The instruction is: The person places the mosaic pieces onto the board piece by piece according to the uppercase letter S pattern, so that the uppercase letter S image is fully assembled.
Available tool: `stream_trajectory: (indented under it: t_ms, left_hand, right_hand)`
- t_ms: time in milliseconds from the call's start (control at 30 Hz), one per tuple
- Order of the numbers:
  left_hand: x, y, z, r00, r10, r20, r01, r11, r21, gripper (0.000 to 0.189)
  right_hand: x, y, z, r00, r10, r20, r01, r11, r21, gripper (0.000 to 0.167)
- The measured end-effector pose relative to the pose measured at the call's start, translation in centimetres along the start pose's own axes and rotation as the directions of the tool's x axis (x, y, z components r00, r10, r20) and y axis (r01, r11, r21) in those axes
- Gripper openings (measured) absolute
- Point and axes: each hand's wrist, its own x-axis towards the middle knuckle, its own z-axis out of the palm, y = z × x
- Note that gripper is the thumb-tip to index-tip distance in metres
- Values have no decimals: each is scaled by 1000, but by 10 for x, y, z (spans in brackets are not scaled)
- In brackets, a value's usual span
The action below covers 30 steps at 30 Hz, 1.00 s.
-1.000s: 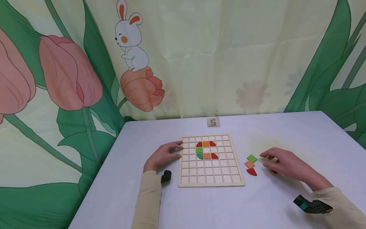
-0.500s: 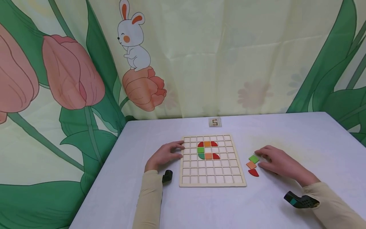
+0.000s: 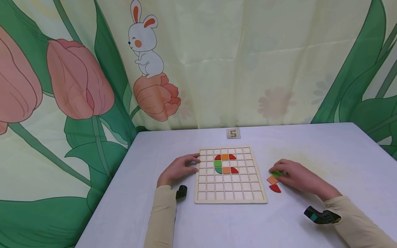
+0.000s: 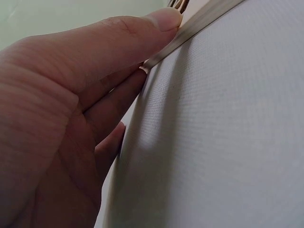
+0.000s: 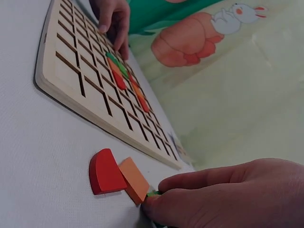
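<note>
My right hand (image 3: 296, 175) pinches a green square tile (image 3: 275, 174) between thumb and fingers, right of the board. In the right wrist view the right hand (image 5: 232, 192) hides most of the tile. An orange square tile (image 5: 134, 180) and a red quarter-round tile (image 5: 107, 173) lie beside it. My left hand (image 3: 179, 168) rests its thumb and fingertips at the left edge of the wooden grid board (image 3: 229, 202). In the left wrist view the thumb of the left hand (image 4: 71, 95) touches the rim. Red, orange and green tiles form a C-like shape in the board's cells.
A small card (image 3: 233, 133) with a grid and a tile pattern lies behind the board. The table has a white cloth (image 3: 229, 227). A printed curtain (image 3: 217, 69) hangs along the back edge.
My right hand has moved left, from beside the loose tiles onto the green square tile, and now pinches it. My left hand stays at the board's edge.
</note>
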Motion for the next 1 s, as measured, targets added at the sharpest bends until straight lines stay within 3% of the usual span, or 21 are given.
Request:
stream_trajectory:
  t_ms: [333,533,1000]
  left_hand:
    - [0,-1,-1,1000,-3,-4,3,1000,6,33]
    - [1,-1,-1,1000,2,7,-2,1000,-5,33]
    - [2,-3,0,1000,-2,0,2,1000,8,33]
  right_hand:
    - [3,1,4,998,61,-3,-61,998,-1,27]
    - [3,0,6,997,73,-17,-73,997,-14,38]
    - [5,3,8,995,90,-32,-90,996,7,31]
